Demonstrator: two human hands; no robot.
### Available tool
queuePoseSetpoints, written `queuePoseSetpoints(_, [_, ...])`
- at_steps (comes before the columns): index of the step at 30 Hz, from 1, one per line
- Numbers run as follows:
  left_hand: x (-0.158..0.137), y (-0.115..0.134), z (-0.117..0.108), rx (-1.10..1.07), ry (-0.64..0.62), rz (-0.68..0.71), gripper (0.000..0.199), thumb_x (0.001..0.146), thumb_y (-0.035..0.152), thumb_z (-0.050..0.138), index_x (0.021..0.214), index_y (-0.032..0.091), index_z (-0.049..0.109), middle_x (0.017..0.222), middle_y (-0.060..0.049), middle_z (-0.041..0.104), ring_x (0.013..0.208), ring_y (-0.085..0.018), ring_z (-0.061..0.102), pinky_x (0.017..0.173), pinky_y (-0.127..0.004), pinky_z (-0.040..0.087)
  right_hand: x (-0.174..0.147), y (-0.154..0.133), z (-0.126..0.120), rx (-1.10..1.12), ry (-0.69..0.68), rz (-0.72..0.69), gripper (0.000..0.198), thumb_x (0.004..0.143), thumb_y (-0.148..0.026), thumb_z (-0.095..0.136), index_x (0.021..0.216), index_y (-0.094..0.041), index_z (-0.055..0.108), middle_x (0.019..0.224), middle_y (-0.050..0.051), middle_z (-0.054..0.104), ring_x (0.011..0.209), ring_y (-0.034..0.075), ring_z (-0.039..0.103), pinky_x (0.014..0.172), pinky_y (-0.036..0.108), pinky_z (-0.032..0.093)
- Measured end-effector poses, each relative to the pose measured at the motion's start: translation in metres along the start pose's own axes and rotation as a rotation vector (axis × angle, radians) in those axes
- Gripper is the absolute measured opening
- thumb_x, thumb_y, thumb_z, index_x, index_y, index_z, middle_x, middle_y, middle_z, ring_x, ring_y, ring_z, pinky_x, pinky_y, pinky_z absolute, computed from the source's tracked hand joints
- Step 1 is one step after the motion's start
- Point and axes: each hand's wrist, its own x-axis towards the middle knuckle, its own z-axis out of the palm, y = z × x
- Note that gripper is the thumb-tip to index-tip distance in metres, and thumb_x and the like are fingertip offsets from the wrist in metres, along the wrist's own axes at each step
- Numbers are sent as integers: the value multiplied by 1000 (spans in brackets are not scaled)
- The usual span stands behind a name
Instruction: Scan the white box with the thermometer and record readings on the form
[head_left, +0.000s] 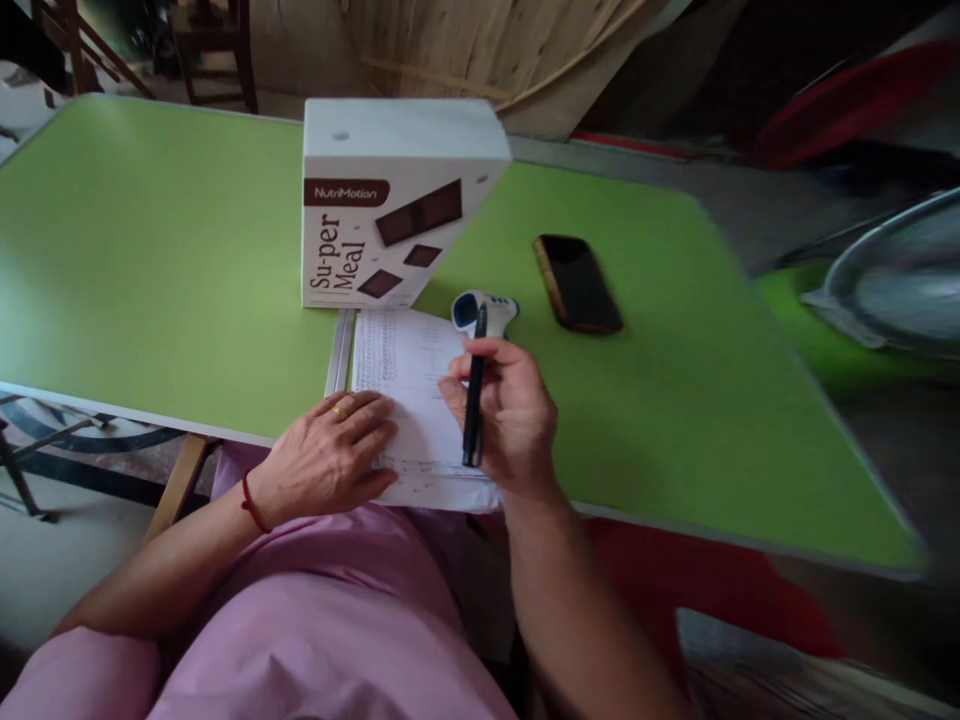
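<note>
A white sheet of paper (pixel 409 375) with written rows lies at the near edge of the green table (pixel 150 260). My left hand (pixel 330 458) rests flat on the paper's lower left part, fingers spread, with a ring and a red wrist band. My right hand (pixel 510 415) holds a black pen (pixel 475 395) upright over the paper's right side. Just beyond the pen lies a white and blue thermometer (pixel 484 310).
A white NutriMotion Su-per Meal box (pixel 390 205) stands behind the paper. A dark phone (pixel 577 283) lies to the right of it. A metal ruler (pixel 341 350) runs along the paper's left edge. A fan (pixel 892 275) stands at the right. Wooden chairs are behind the table.
</note>
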Motion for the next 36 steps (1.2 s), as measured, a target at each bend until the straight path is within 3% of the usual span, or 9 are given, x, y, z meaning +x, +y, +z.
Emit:
queuePoseSetpoints(3, [0,1,0,-17,-9,-9,35,105,38,58,124,10,68,140,-22,67,139,-36,60,116,-52,52,-7,-3,5,129,48,49,42,98,-65,54,93,-24,61,70,-1,56,67,17,61,69,36,57])
queuePoseSetpoints(7, [0,2,1,-31,1,-9,37,105,40,62,125,9,67,143,-24,66,143,-36,57,118,-53,50,-10,-11,7,228,-80,198,52,100,-65,45,108,-21,73,79,3,68,74,20,69,75,39,61])
queuePoseSetpoints(10, [2,3,1,0,14,2,40,103,42,65,123,8,68,141,-23,68,142,-36,59,118,-50,51,-7,-17,8,211,-69,303,36,90,-51,60,100,-20,77,77,3,72,69,19,68,67,36,60])
queuePoseSetpoints(14, [3,4,0,25,6,12,43,101,43,68,123,7,68,140,-24,68,140,-36,61,118,-49,52,4,-21,6,99,-91,309,16,70,-35,69,78,-21,72,60,-3,65,53,14,57,52,28,51])
queuePoseSetpoints(18, [3,5,0,28,-10,-1,44,102,44,68,126,7,67,144,-25,66,141,-37,60,118,-51,51,9,-20,8,67,-114,302,12,67,-34,65,70,-23,65,52,-5,58,47,13,52,49,27,47])
queuePoseSetpoints(22, [3,5,1,35,8,7,44,102,44,67,124,7,67,143,-25,66,140,-37,61,117,-50,52,3,-18,13,-33,11,188,14,71,-38,64,68,-24,64,56,-2,61,50,15,54,52,29,50])
queuePoseSetpoints(27, [3,4,1,49,31,19,44,100,45,69,121,6,68,140,-25,68,138,-37,62,115,-49,54,-3,-12,14,-135,-29,38,18,81,-39,62,71,-24,65,62,-1,67,54,16,58,57,30,53])
queuePoseSetpoints(36, [3,5,1,83,9,10,43,102,46,68,122,8,68,142,-23,68,140,-34,61,117,-47,53,-3,-2,17,-99,3,-137,11,85,-28,65,75,-24,67,62,-3,69,53,14,60,54,26,50])
